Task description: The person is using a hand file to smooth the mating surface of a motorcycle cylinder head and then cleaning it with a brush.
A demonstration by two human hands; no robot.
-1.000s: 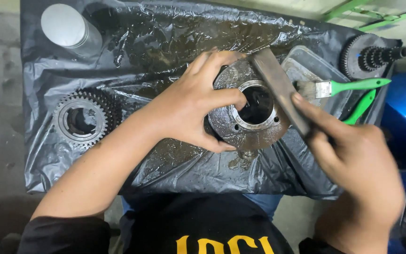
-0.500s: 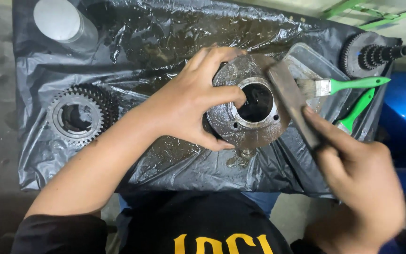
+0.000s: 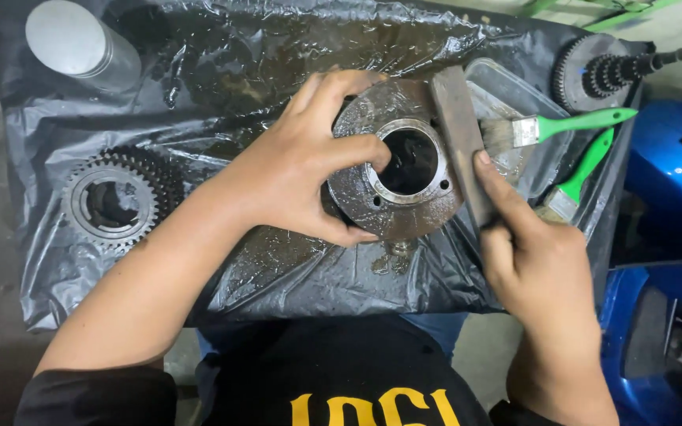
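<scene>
Oily metal flange ring (image 3: 372,201) sits on black plastic sheet (image 3: 199,79), left hand (image 3: 294,170) gripping its rim. Right hand (image 3: 534,260) clamps a flat sharpening stone (image 3: 459,138) laid across the ring's right edge.

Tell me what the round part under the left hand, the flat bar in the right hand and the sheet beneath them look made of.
Round part: likely cast metal, dull grey, oily sheen.
Flat bar: matte brown-grey, perhaps a file or stone; unclear.
Sheet: thin black plastic, glossy and wrinkled.

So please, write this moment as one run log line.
left hand grips round metal part | right hand holds flat bar on its rim
</scene>
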